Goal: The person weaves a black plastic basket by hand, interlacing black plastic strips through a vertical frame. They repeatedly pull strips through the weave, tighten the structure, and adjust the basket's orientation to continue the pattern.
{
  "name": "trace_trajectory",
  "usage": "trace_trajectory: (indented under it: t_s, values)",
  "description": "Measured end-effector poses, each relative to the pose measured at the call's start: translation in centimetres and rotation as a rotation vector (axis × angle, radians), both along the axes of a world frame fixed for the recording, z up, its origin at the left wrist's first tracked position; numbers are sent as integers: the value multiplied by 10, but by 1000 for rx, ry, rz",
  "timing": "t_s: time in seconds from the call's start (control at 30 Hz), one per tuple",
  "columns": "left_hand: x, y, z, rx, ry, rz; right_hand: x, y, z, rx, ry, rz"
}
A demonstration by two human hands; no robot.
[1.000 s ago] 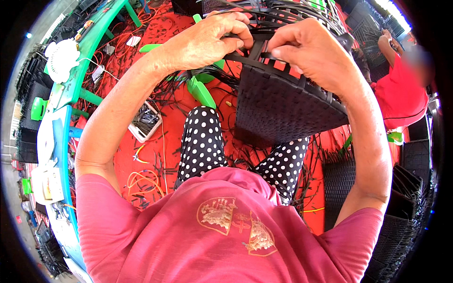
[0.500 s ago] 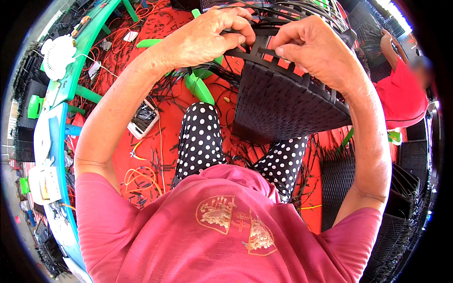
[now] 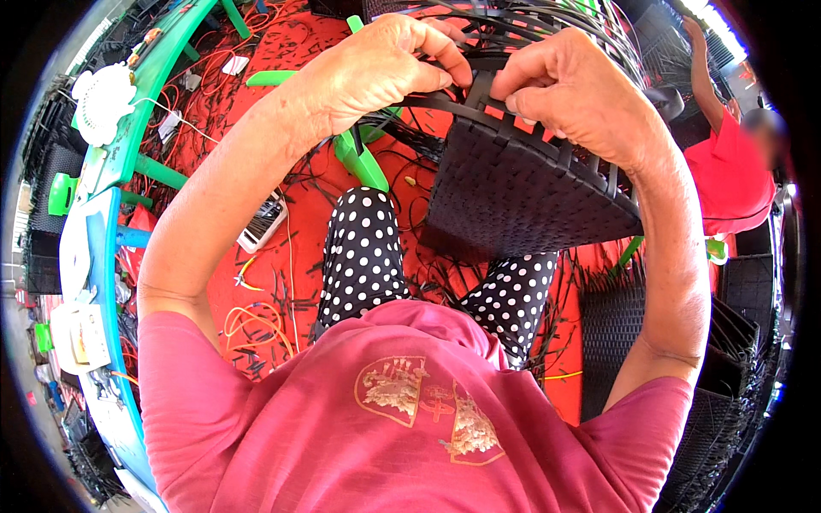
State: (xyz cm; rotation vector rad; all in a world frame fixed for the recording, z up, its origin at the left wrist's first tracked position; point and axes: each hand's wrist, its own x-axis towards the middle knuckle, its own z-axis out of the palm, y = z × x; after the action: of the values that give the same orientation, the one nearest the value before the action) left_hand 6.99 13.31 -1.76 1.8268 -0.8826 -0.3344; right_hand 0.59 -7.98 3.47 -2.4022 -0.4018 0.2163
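In front of me a dark woven basket (image 3: 522, 192) tilts above my knees, its wall made of flat black plastic strips. My left hand (image 3: 376, 73) is curled at the basket's upper edge, thumb and forefinger closing on a black strip (image 3: 481, 87) there. Across from it, my right hand (image 3: 581, 103) pinches a strip at the same edge, its fingertips bent inward and partly hidden. Long loose strips (image 3: 590, 30) fan out beyond the edge, behind both hands.
A green and blue bench (image 3: 111, 205) on the left bears a white scalloped object (image 3: 103, 103). Strip scraps litter the red floor (image 3: 256, 291), beside a white tray (image 3: 263, 224). More woven pieces (image 3: 611, 333) stand at right, where a person in red (image 3: 731, 184) sits.
My left forefinger has reached further right, away from the thumb, along the basket edge. My right hand has shifted slightly. The other person's arm at right has risen.
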Motion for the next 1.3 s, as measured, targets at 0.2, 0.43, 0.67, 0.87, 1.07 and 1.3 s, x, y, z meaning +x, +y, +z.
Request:
trace_trajectory:
  t_s: [0.2,0.43,0.67,0.87,1.07,1.3]
  values:
    - [-3,4,7,26,122,-7,6,10,-9,86,-43,1]
    - [2,13,14,219,-546,-49,2,14,-19,256,-193,-32]
    - [5,-2,24,217,-310,-82,1,11,-28,175,-438,-37]
    - [8,-7,19,67,-147,-31,-4,9,-33,26,-668,-11]
    - [7,48,42,37,-278,91,-68,27,-54,-505,-917,53]
    - [-20,213,39,-65,-338,799,-83,-6,-100,-651,-1084,-2]
